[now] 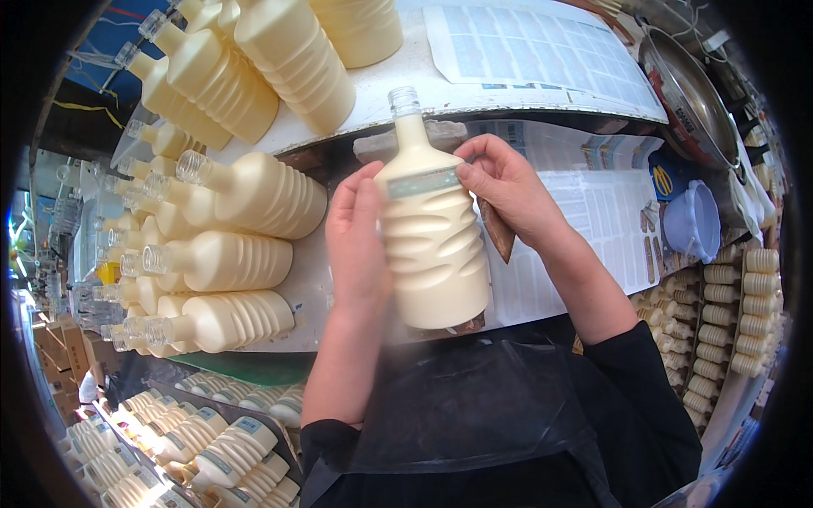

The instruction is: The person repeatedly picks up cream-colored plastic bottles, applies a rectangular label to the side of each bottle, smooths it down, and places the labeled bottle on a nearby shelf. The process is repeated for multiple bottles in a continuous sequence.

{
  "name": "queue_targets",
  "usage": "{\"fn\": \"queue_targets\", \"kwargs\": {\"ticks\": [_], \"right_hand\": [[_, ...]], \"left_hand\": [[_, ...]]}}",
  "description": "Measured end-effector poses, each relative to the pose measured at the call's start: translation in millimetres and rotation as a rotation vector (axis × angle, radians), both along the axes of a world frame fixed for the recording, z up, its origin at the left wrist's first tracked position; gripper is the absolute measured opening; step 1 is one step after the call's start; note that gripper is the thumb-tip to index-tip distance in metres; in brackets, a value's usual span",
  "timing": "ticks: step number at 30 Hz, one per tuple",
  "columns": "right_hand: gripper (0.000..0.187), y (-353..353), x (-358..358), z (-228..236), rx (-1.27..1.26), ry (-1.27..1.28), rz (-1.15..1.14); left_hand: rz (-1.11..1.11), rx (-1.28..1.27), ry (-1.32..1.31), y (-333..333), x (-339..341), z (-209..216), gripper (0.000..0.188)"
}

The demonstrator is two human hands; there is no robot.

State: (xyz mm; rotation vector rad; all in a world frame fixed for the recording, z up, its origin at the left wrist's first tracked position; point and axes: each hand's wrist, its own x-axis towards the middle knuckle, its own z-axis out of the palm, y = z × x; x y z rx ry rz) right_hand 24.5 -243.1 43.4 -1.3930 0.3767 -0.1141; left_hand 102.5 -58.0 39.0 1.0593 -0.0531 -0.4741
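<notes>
A cream bottle point(437, 284) with a clear threaded neck and rippled sides lies in front of me, its neck pointing away over a grey block point(370, 148). Across its shoulder runs a pale green label strip point(423, 182). My left hand point(356, 224), slightly blurred, is closed along the bottle's left side by the strip's left end. At the other end, the thumb of my right hand point(500, 182) presses on the strip, fingers bent behind the bottle's edge. A pointed brown wooden tool point(496, 230) is tucked in that same hand.
Several similar cream bottles point(246, 262) lie stacked on the left, and more point(292, 59) stand behind. Label sheets point(550, 245) cover the table's right, with another sheet point(542, 51) on the raised white shelf. A lilac bucket point(692, 222) sits right. Labelled bottles point(233, 453) fill crates at lower left.
</notes>
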Motion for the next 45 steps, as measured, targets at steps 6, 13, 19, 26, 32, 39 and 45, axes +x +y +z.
{"fn": "queue_targets", "kwargs": {"ticks": [6,13,19,26,32,39,45], "right_hand": [[0.030,1,-1,11,-0.033,0.057,-0.008],[0.033,4,2,-3,-0.152,0.019,-0.048],[0.033,4,3,-3,-0.171,0.047,-0.055],[0.030,5,2,-3,-0.089,0.007,-0.065],[0.033,-7,-11,-4,0.044,0.046,0.001],[0.038,1,-19,11,-0.171,0.014,0.074],[0.039,4,-23,17,-0.234,-0.035,0.035]], "left_hand": [[0.008,0.001,0.003,0,0,2,0.024],[-0.001,0.101,-0.066,-4,-4,6,0.031],[0.008,0.093,-0.046,-4,-4,4,0.030],[0.033,0.091,-0.050,-7,-5,6,0.025],[-0.074,0.207,-0.125,5,-14,8,0.048],[-0.251,0.308,-0.209,5,-24,4,0.055],[-0.258,0.162,-0.137,6,-23,-8,0.053]]}}
